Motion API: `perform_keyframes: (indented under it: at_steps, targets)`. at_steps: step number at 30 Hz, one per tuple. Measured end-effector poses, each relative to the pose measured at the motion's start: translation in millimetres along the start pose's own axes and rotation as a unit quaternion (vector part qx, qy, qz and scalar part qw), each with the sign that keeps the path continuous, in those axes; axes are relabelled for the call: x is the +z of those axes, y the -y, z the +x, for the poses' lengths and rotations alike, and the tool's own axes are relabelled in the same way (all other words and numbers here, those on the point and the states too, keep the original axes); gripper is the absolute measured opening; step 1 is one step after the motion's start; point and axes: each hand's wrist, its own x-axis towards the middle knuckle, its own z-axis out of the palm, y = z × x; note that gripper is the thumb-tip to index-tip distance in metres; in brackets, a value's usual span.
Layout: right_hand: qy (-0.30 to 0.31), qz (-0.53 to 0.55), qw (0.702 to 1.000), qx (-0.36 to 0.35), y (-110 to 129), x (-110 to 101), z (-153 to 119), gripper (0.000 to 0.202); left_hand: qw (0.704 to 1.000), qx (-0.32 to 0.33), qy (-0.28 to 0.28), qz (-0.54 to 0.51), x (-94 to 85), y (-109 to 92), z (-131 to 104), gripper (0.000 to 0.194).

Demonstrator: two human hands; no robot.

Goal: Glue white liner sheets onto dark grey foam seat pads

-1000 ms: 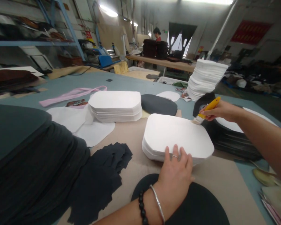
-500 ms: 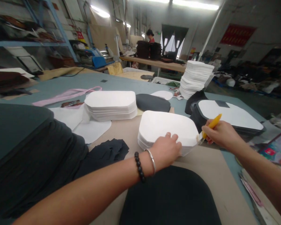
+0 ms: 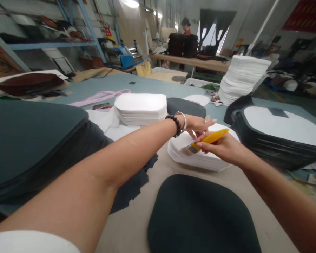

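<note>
My right hand grips a flat brush with a yellow handle. The bristles touch the near left edge of a low stack of white rounded sheets. Over the top of that stack lies my left hand, fingers apart and the index finger stretched to the right; it wears a beaded bracelet and a silver bangle. Part of the stack's top is hidden by both hands. Closer to me, a dark rounded panel lies flat on the brown work surface.
Left stands a large pile of dark panels. A second white stack sits behind, with a pink strap beyond. On the right are dark pieces topped by a white sheet and a tall white pile. A person is far back.
My left hand has moved from the stack's near side to its far side. The brush has gone from the right end to the near left edge. The view has turned left.
</note>
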Motion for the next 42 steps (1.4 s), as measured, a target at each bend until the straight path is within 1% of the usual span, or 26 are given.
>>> perform_keyframes:
  at_steps: [2, 3, 5, 7, 9, 10, 12, 14, 17, 19, 20, 22, 24, 26, 28, 30, 32, 34, 36, 37, 39, 42]
  targets:
    - [0.010, -0.008, 0.998, 0.054, -15.4, -30.3, -18.3, 0.042, 0.999, 0.002, 0.045, 0.010, 2.2, -0.8, 1.5, 0.083]
    - [0.015, -0.009, 0.996, 0.087, -23.2, -48.5, -30.0, 0.044, 0.998, 0.013, 0.055, 0.041, 4.2, -1.5, 2.2, 0.080]
    - [0.009, -0.003, 0.989, 0.149, -37.5, -85.7, -54.3, 0.046, 0.985, 0.062, 0.042, 0.158, 12.2, -3.7, 2.8, 0.063]
    - [-0.009, 0.006, 0.981, 0.195, -48.8, -117.7, -74.7, 0.046, 0.946, 0.115, 0.013, 0.302, 25.4, -6.6, 1.3, 0.045]
    - [-0.031, 0.002, 0.977, 0.211, -55.1, -140.2, -85.8, 0.044, 0.906, 0.130, -0.017, 0.404, 40.6, -9.2, -1.7, 0.038]
    - [-0.043, -0.007, 0.978, 0.206, -55.9, -147.6, -86.9, 0.043, 0.893, 0.125, -0.030, 0.432, 47.4, -10.0, -3.3, 0.037]
    - [-0.080, -0.039, 0.979, 0.183, -53.1, -155.4, -79.5, 0.037, 0.881, 0.120, -0.054, 0.455, 57.2, -10.4, -5.3, 0.035]
    - [-0.143, -0.090, 0.971, 0.170, -47.1, -155.4, -61.7, 0.027, 0.878, 0.127, -0.069, 0.456, 61.6, -9.5, -5.3, 0.033]
    - [-0.225, -0.153, 0.948, 0.167, -41.3, -145.2, -27.7, 0.015, 0.875, 0.131, -0.076, 0.459, 62.4, -8.2, -3.2, 0.030]
    - [-0.253, -0.195, 0.932, 0.171, -42.9, -134.6, -10.7, 0.010, 0.876, 0.128, -0.077, 0.459, 62.7, -8.6, -2.8, 0.030]
    - [-0.262, -0.219, 0.923, 0.179, -45.1, -129.1, -6.4, 0.012, 0.877, 0.126, -0.077, 0.458, 63.1, -9.2, -3.2, 0.030]
    - [-0.274, -0.257, 0.906, 0.197, -50.7, -118.8, -8.2, 0.019, 0.879, 0.123, -0.076, 0.455, 63.9, -10.8, -4.5, 0.031]
    - [-0.274, -0.264, 0.901, 0.208, -55.3, -109.8, -23.9, 0.023, 0.886, 0.119, -0.071, 0.443, 63.7, -13.7, -4.9, 0.031]
    - [-0.273, -0.259, 0.904, 0.205, -56.5, -101.4, -50.1, 0.020, 0.900, 0.103, -0.066, 0.418, 62.1, -19.1, -1.4, 0.030]
    - [-0.270, -0.243, 0.913, 0.188, -52.7, -92.1, -81.5, 0.016, 0.915, 0.079, -0.067, 0.391, 59.9, -28.0, 8.3, 0.028]
    - [-0.280, -0.221, 0.920, 0.160, -43.7, -81.2, -113.2, 0.017, 0.924, 0.061, -0.081, 0.368, 59.3, -40.3, 24.1, 0.028]
    - [-0.322, -0.218, 0.910, 0.147, -31.5, -69.6, -142.0, 0.024, 0.932, 0.057, -0.104, 0.341, 62.2, -53.8, 43.4, 0.035]
    - [-0.371, -0.230, 0.888, 0.143, -20.1, -59.0, -166.6, 0.031, 0.941, 0.060, -0.132, 0.305, 68.5, -65.0, 62.4, 0.048]
    - [-0.386, -0.251, 0.877, 0.133, -13.9, -51.5, -187.3, 0.033, 0.949, 0.057, -0.156, 0.268, 76.2, -71.3, 78.6, 0.054]
    - [-0.380, -0.259, 0.880, 0.122, -13.7, -49.1, -196.4, 0.033, 0.953, 0.050, -0.166, 0.250, 79.6, -72.2, 85.4, 0.052]
    - [-0.350, -0.257, 0.896, 0.096, -19.1, -47.1, -212.0, 0.031, 0.961, 0.030, -0.174, 0.215, 83.4, -70.4, 96.8, 0.045]
    - [-0.298, -0.216, 0.927, 0.076, -36.0, -47.9, -225.2, 0.030, 0.975, 0.010, -0.160, 0.151, 80.7, -63.1, 109.1, 0.042]
